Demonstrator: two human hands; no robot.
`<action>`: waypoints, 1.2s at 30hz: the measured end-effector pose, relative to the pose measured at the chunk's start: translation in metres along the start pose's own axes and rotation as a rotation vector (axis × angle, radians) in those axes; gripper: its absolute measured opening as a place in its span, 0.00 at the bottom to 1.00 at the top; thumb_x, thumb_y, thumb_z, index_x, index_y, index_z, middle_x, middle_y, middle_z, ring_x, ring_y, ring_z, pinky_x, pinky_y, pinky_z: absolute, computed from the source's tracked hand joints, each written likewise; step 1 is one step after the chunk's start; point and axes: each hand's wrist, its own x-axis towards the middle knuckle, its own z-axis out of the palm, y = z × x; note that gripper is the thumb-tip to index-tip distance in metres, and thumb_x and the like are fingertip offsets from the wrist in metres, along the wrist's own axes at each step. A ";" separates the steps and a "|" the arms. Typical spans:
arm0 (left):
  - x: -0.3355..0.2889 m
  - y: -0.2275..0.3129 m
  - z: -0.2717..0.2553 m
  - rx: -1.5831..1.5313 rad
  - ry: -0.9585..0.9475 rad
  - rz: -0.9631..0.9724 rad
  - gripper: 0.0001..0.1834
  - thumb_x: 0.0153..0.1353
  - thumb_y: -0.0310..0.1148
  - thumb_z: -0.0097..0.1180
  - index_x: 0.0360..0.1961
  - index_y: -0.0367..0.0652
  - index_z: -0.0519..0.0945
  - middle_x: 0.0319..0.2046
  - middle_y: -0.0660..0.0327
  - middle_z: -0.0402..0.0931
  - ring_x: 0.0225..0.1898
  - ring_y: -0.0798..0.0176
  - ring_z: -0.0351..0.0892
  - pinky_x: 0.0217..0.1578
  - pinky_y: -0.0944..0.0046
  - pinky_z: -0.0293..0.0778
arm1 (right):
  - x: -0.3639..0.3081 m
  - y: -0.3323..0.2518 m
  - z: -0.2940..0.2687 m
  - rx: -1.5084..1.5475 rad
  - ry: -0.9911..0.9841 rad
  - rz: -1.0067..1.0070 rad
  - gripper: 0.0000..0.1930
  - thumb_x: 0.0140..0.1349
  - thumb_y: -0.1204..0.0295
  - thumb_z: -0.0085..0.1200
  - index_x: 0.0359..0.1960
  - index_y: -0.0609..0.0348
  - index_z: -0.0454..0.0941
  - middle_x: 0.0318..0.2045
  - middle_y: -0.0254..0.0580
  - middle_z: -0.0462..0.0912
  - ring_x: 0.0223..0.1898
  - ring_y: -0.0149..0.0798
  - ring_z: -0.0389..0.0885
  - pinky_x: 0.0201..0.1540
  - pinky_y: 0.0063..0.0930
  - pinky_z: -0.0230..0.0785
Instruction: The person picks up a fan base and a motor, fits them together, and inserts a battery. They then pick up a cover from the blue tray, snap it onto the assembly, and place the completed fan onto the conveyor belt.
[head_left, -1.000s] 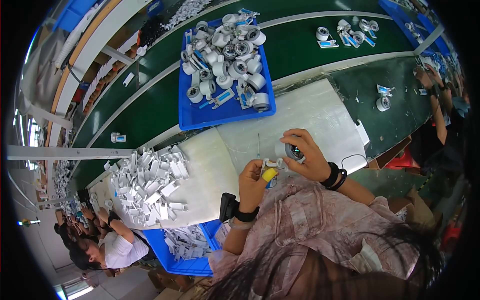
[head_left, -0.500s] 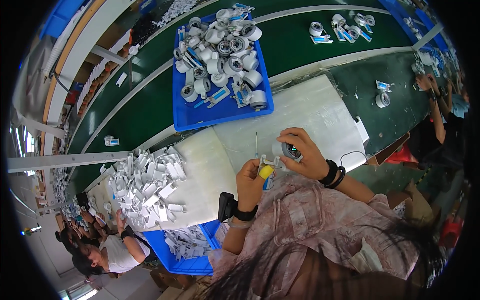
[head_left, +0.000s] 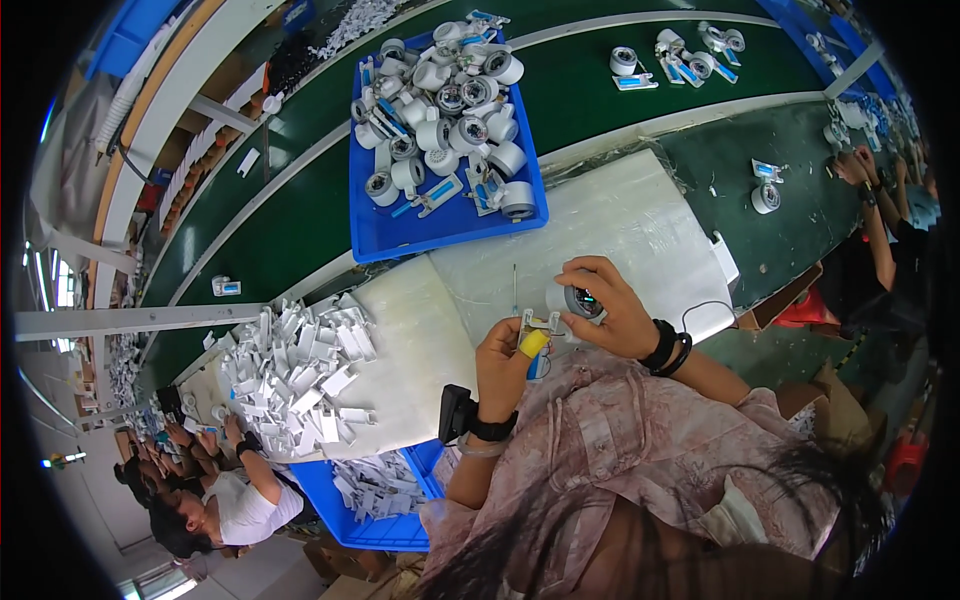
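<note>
White round-bodied plastic unit with a dark glossy face (head_left: pixel 573 300): held in right hand (head_left: pixel 618 312), fingers arched over the top, thumb underneath, grip closed to the width of the body. Shows a small green glint on the dark face. Small white forked plastic bracket (head_left: pixel 540 322): pinched in left hand (head_left: pixel 503 365), grip nearly closed, digits curled in. Sits just beside the round unit, to its lower left; cannot tell whether touching or joined. Yellow wrap (head_left: pixel 534 344) around one left digit, just below the bracket. Flat blue piece (head_left: pixel 540 365) just under the wrap; cannot tell whether gripped or hanging.

At the wrists: black band (head_left: pixel 660 347) on the right, black boxy device on a strap (head_left: pixel 457 412) on the left.

Just beyond the hands: thin long-shafted tool (head_left: pixel 515 290), lying on pale sheet-like mat (head_left: pixel 620 220). To the left: loose heap of white plastic housings (head_left: pixel 300 375). Below the heap: blue plastic bin (head_left: pixel 385 537), holding more white pieces.

Farther out: blue plastic tray (head_left: pixel 395 235), piled with white round units and blue-marked flat parts. Behind it: green conveyor belt (head_left: pixel 570 90), carrying a few similar assemblies at right. Far left: co-worker in a white top (head_left: pixel 255 508), hands near other parts. Far right: another co-worker's forearms (head_left: pixel 876 215) at the bench.
</note>
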 end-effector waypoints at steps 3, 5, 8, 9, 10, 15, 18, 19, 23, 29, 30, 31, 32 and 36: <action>0.001 0.000 0.000 0.008 0.003 -0.010 0.11 0.62 0.25 0.59 0.44 0.33 0.76 0.35 0.60 0.81 0.34 0.70 0.81 0.37 0.71 0.76 | 0.000 0.001 0.000 -0.013 0.006 -0.024 0.24 0.53 0.74 0.63 0.53 0.56 0.73 0.52 0.48 0.68 0.50 0.49 0.75 0.52 0.34 0.70; 0.001 0.000 0.000 -0.001 0.006 -0.022 0.11 0.62 0.25 0.59 0.44 0.33 0.76 0.35 0.60 0.81 0.34 0.70 0.80 0.37 0.71 0.76 | 0.001 0.002 0.000 -0.014 0.004 -0.023 0.24 0.53 0.74 0.63 0.53 0.56 0.73 0.52 0.48 0.68 0.50 0.49 0.75 0.52 0.34 0.70; 0.001 -0.002 -0.002 0.023 -0.013 -0.010 0.11 0.62 0.25 0.59 0.44 0.33 0.76 0.35 0.60 0.81 0.34 0.70 0.80 0.37 0.71 0.75 | 0.000 0.003 0.001 -0.007 -0.005 -0.021 0.24 0.53 0.75 0.63 0.53 0.56 0.73 0.52 0.48 0.68 0.50 0.49 0.75 0.51 0.34 0.70; 0.001 -0.001 -0.002 0.023 -0.013 -0.012 0.11 0.62 0.25 0.59 0.44 0.33 0.76 0.35 0.60 0.81 0.34 0.70 0.80 0.37 0.71 0.75 | 0.000 0.003 0.001 -0.001 -0.011 -0.020 0.24 0.52 0.75 0.63 0.53 0.56 0.73 0.52 0.49 0.68 0.50 0.49 0.75 0.51 0.34 0.70; 0.001 -0.001 -0.002 0.020 -0.009 -0.013 0.11 0.62 0.25 0.59 0.44 0.33 0.76 0.35 0.60 0.81 0.34 0.70 0.80 0.37 0.71 0.75 | 0.000 0.003 0.001 0.000 -0.012 -0.018 0.24 0.52 0.75 0.63 0.53 0.56 0.73 0.52 0.49 0.68 0.50 0.49 0.75 0.51 0.34 0.70; 0.002 -0.002 -0.002 0.026 0.006 -0.018 0.11 0.62 0.24 0.59 0.44 0.32 0.76 0.35 0.60 0.81 0.34 0.70 0.80 0.37 0.71 0.75 | 0.001 0.003 0.000 -0.005 -0.011 -0.018 0.24 0.52 0.75 0.63 0.53 0.55 0.73 0.52 0.49 0.68 0.51 0.50 0.74 0.52 0.34 0.70; 0.002 -0.001 -0.002 0.019 0.001 -0.028 0.11 0.62 0.25 0.59 0.44 0.32 0.76 0.35 0.60 0.81 0.34 0.70 0.80 0.37 0.71 0.75 | 0.000 0.006 0.001 -0.008 -0.011 -0.014 0.24 0.53 0.75 0.63 0.53 0.55 0.73 0.52 0.49 0.68 0.51 0.49 0.74 0.52 0.34 0.70; 0.003 -0.001 -0.002 0.024 0.002 -0.026 0.11 0.62 0.24 0.59 0.44 0.32 0.76 0.35 0.60 0.81 0.34 0.70 0.80 0.37 0.71 0.75 | 0.000 0.006 0.001 -0.008 -0.011 -0.013 0.24 0.53 0.75 0.63 0.53 0.55 0.73 0.52 0.49 0.68 0.51 0.49 0.74 0.52 0.34 0.70; 0.005 0.001 -0.001 0.025 0.011 -0.031 0.11 0.62 0.24 0.59 0.44 0.33 0.76 0.35 0.60 0.81 0.34 0.70 0.80 0.37 0.71 0.75 | 0.003 0.007 0.001 0.007 -0.025 0.012 0.24 0.53 0.74 0.62 0.54 0.55 0.73 0.53 0.48 0.68 0.51 0.50 0.74 0.52 0.34 0.70; 0.010 0.002 -0.004 0.037 0.011 -0.041 0.10 0.62 0.24 0.59 0.44 0.33 0.76 0.35 0.60 0.81 0.34 0.70 0.80 0.37 0.71 0.75 | 0.008 0.011 0.004 0.020 -0.040 0.022 0.24 0.53 0.74 0.62 0.54 0.55 0.72 0.53 0.49 0.68 0.51 0.51 0.74 0.53 0.35 0.69; 0.011 0.002 -0.004 0.036 0.010 -0.045 0.10 0.62 0.24 0.59 0.44 0.33 0.76 0.35 0.60 0.81 0.34 0.70 0.80 0.37 0.71 0.75 | 0.008 0.012 0.003 0.015 -0.042 0.027 0.24 0.53 0.74 0.62 0.54 0.55 0.72 0.53 0.49 0.68 0.51 0.51 0.74 0.53 0.35 0.69; 0.012 0.001 -0.005 0.038 0.008 -0.040 0.10 0.62 0.23 0.59 0.44 0.33 0.76 0.35 0.60 0.81 0.34 0.70 0.80 0.37 0.71 0.75 | 0.008 0.012 0.003 0.014 -0.043 0.030 0.24 0.53 0.74 0.62 0.54 0.55 0.72 0.53 0.49 0.68 0.51 0.51 0.74 0.53 0.35 0.69; 0.013 0.000 -0.005 0.040 0.006 -0.036 0.10 0.61 0.23 0.59 0.44 0.33 0.76 0.35 0.60 0.81 0.34 0.70 0.80 0.37 0.71 0.75 | 0.009 0.013 0.003 0.017 -0.045 0.028 0.24 0.53 0.74 0.62 0.54 0.55 0.72 0.53 0.49 0.68 0.51 0.51 0.73 0.53 0.35 0.69; 0.014 -0.004 -0.005 0.054 0.008 0.019 0.09 0.62 0.25 0.58 0.42 0.34 0.77 0.34 0.59 0.81 0.32 0.68 0.83 0.33 0.71 0.78 | 0.009 0.014 0.003 0.013 -0.045 0.018 0.25 0.53 0.74 0.61 0.54 0.55 0.72 0.53 0.49 0.68 0.51 0.51 0.73 0.53 0.35 0.69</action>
